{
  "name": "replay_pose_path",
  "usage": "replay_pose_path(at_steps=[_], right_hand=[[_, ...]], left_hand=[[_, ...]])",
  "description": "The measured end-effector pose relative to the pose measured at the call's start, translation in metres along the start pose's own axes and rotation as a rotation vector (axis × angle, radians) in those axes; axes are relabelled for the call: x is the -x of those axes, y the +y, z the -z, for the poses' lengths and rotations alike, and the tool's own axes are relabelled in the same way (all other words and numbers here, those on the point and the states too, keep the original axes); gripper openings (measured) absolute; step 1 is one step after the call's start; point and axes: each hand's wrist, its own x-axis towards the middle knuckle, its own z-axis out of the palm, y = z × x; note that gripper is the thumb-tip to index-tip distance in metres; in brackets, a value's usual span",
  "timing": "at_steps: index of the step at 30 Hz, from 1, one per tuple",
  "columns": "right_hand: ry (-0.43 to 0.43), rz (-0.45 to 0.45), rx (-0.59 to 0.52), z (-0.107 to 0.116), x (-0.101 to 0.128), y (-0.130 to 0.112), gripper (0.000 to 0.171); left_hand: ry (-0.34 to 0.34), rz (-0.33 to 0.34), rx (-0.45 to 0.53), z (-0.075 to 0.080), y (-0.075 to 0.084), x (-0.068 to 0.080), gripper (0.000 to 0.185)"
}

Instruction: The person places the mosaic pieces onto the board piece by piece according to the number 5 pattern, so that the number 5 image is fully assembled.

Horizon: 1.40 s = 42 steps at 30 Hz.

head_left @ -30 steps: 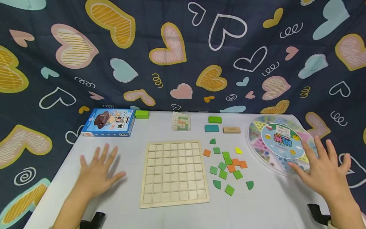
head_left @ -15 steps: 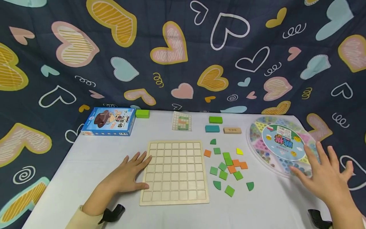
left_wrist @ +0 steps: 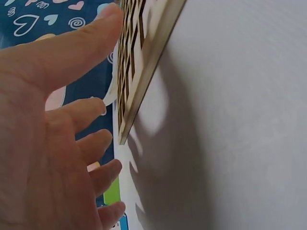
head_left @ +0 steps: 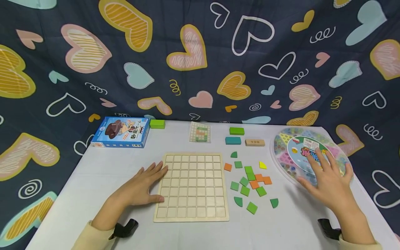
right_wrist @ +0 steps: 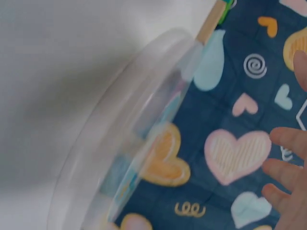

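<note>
Your left hand (head_left: 142,187) lies flat with fingers straight against the left edge of the wooden grid board (head_left: 192,187), thumb touching its near-left side; nothing is gripped, the hand merely steadies the board on the white table (head_left: 93,180). The left wrist view shows the fingertips (left_wrist: 103,108) just beside the board's edge (left_wrist: 144,81). Your right hand (head_left: 328,182) hovers spread over the near part of the round clear-lidded game case (head_left: 287,139) at the far right, fingers relaxed and holding nothing. The loose green and orange tiles (head_left: 250,182) lie between board and case, within easy reach of that hand.
</note>
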Motion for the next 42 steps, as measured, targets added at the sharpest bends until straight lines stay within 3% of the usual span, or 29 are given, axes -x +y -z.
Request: replay_pose_path(at_steps=[8,14,18,21,25,29,33,37,42], right_hand=[[0.038,0.176,-0.196,-0.025,-0.037,-0.04,0.066],[-0.182,0.216,-0.475,-0.053,-0.086,-0.075,0.053],[-0.333,0.237,-0.601,-0.068,-0.118,-0.097,0.042],[-0.41,0.26,-0.601,-0.078,-0.136,-0.11,0.037],[-0.463,0.267,-0.51,-0.088,-0.148,-0.121,0.03],[-0.458,0.275,-0.437,-0.092,-0.151,-0.124,0.022],[-0.428,0.264,-0.492,-0.087,-0.146,-0.132,0.019],[-0.396,0.301,-0.617,-0.079,-0.139,-0.17,0.019],[-0.45,0.471,-0.642,-0.085,-0.142,-0.234,0.02]], left_hand=[[-0.01,-0.033,0.096,-0.002,-0.012,-0.005,0.095],[-0.009,-0.052,0.167,-0.004,-0.023,-0.009,0.097],[-0.015,-0.055,0.202,-0.007,-0.024,-0.01,0.097],[-0.015,-0.045,0.2,-0.009,-0.023,-0.011,0.096],[-0.013,-0.022,0.194,-0.009,-0.021,-0.012,0.095],[-0.015,-0.015,0.199,-0.008,-0.019,-0.015,0.093],[-0.02,-0.022,0.218,-0.01,-0.018,-0.017,0.093],[-0.016,-0.014,0.222,-0.011,-0.018,-0.016,0.093],[0.002,-0.025,0.218,-0.009,-0.017,-0.016,0.092]])
